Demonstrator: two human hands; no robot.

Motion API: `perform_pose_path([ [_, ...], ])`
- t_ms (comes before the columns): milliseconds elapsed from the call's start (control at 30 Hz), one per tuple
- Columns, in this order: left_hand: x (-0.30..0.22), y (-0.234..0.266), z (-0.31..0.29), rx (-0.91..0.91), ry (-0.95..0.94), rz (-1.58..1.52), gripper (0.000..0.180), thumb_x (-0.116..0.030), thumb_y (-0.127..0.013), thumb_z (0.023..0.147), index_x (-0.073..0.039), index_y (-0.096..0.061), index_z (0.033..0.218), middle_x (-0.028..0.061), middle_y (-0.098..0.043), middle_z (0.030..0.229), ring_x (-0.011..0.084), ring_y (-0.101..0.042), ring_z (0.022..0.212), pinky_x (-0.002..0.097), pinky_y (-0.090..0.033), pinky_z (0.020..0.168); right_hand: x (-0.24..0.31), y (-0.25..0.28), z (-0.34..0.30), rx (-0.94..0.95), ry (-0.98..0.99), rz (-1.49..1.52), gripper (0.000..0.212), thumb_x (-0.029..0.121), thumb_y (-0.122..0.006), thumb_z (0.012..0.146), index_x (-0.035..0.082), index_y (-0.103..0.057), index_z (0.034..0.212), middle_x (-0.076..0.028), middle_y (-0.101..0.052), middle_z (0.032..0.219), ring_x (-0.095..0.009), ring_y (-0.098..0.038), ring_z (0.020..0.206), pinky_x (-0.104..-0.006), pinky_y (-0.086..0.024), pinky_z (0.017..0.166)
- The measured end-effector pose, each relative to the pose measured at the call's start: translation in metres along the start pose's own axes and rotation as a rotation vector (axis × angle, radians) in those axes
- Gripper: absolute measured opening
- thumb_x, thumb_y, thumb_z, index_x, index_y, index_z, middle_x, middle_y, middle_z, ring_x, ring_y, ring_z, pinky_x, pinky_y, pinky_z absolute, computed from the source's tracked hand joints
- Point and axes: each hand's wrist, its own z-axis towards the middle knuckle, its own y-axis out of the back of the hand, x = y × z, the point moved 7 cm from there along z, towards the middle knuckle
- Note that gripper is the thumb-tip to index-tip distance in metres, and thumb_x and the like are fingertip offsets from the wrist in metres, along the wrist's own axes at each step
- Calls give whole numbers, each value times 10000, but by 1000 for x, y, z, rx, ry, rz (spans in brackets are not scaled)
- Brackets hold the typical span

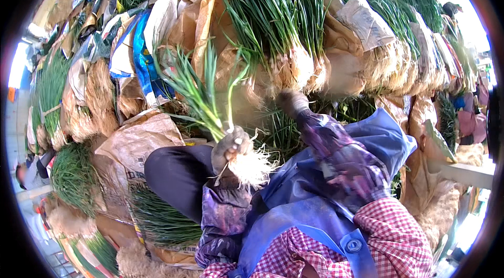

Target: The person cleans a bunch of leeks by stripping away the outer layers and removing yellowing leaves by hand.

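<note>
"Left hand (230, 151), in what state is it?"

"It is closed in a fist around a small bunch of green onions (211, 120). Smooth, flat-bladed leaves fan out above the fist toward eleven o'clock. Pale roots, thin and tangled like threads, spread below it, between four and five o'clock."

"And the right hand (293, 103)?"

"It is at two o'clock from the left one, and it is blurred, so I cannot tell if it is open or closed. It is near the straw-coloured root fringe of a larger onion bunch (275, 26), which stands at one o'clock with long, narrow leaves."

"What materials are around them?"

"At nine o'clock lies a creased tan sack (142, 144), with a slightly shiny surface. Between seven and eight is a dense pile of green leaves (160, 215), fine and almost parallel. At four o'clock, a blue apron (310, 183) makes soft, broad folds. Farther that way comes a red-and-white checked sleeve (396, 236), its cloth wrinkled."
</note>
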Motion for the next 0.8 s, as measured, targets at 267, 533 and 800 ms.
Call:
perform_pose_path([
  [267, -16, -17, 18, 93, -201, 19, 101, -101, -576, 833, -22, -514, 844, -19, -407, 598, 111, -425, 558, 230, -332, 549, 34, -13, 29, 90, 115, -36, 446, 521, -625, 788, 84, -658, 870, -118, -641, 758, -251, -633, 734, -378, -501, 659],
  [533, 5, 61, 11, -527, -8, 335, 178, -177, -614, 872, -20, -577, 948, 42, -580, 806, 117, -518, 602, 199, -432, 565, 65, 9, 40, -24, 49, 400, 374, 453, -652, 797, 106, -670, 936, -116, -661, 830, -236, -630, 734, -346, -500, 706],
  [800, -6, 69, 5, -869, -191, 521, 175, -50, -669, 794, -55, -560, 932, 60, -602, 762, 127, -543, 596, 243, -478, 532, 49, 72, -47, -422, 267, 242, 243, 332, -670, 801, 105, -630, 878, -84, -640, 718, -226, -635, 649, -343, -512, 616],
])
